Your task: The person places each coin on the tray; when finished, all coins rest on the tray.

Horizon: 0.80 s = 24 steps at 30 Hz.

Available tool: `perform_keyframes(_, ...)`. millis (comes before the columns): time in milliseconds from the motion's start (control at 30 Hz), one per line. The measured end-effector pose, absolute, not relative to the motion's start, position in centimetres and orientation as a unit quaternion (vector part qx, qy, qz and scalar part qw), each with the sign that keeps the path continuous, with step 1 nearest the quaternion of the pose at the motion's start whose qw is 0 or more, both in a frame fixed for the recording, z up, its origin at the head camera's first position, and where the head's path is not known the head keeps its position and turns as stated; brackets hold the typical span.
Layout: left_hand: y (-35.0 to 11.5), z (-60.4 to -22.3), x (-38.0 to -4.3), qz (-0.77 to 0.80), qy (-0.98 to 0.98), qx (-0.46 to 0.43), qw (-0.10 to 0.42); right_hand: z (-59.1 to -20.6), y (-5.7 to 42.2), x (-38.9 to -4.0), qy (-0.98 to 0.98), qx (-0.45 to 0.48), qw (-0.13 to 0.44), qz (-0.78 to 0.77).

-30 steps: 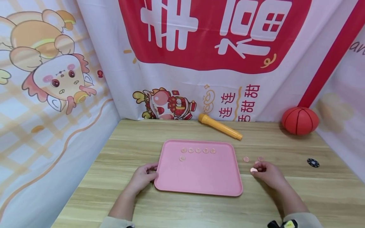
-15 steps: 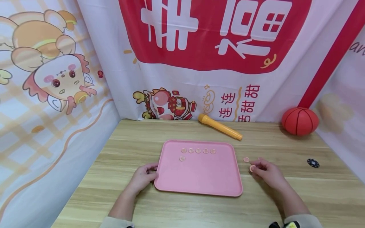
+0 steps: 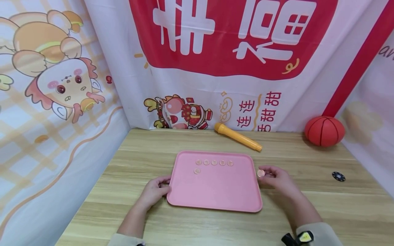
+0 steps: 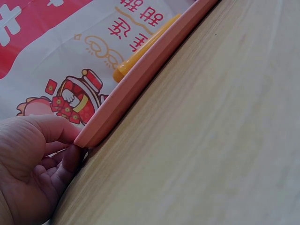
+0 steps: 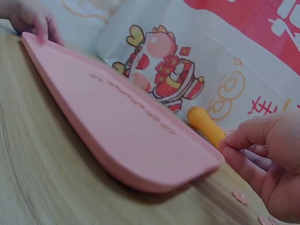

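Observation:
A pink tray [image 3: 215, 193] lies on the table, with a row of several copper-coloured coins [image 3: 214, 162] near its far rim and a single coin [image 3: 197, 171] below the row's left end. My left hand [image 3: 155, 191] pinches the tray's left rim; the left wrist view shows thumb and finger at the tray's corner [image 4: 91, 138]. At the tray's right rim, my right hand [image 3: 278, 179] holds a coin [image 3: 261, 173] between thumb and fingertips. Loose coins [image 5: 240, 197] lie on the table beneath the right hand in the right wrist view, hidden behind it in the head view.
Behind the tray lies a yellow toy microphone [image 3: 238, 137]. A red ball [image 3: 324, 131] sits at the back right corner, and a black patterned chip [image 3: 338, 176] is on the right of the table [image 3: 197, 229]. Printed cloths hang at the back and sides.
From among the loose coins, my right hand has moved left to the tray's right rim, carrying a coin in its fingertips. My left hand stays on the left rim.

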<state>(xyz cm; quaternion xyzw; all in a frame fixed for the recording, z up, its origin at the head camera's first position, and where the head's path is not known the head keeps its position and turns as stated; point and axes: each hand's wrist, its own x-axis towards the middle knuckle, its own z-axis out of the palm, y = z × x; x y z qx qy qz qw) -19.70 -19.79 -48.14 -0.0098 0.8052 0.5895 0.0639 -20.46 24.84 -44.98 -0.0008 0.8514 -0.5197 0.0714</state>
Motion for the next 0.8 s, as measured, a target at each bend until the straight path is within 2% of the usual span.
perform_keyframes(233, -19.8, -48.1, -19.7, 0.589, 0.805, -0.008, 0.066, -44.4, 22.0, -21.8, 0.845, 0.015, 0.083, -0.528)
perform_keyframes(500, -19.8, -48.0, -19.6, 0.589, 0.806, -0.008, 0.064, -44.6, 18.5, -23.3, 0.821, -0.006, 0.067, -0.567)
perform_keyframes(800, -19.8, -48.0, -19.7, 0.586, 0.808, -0.010, 0.063, -45.0, 14.1, -24.6, 0.829, -0.050, 0.076, -0.552)
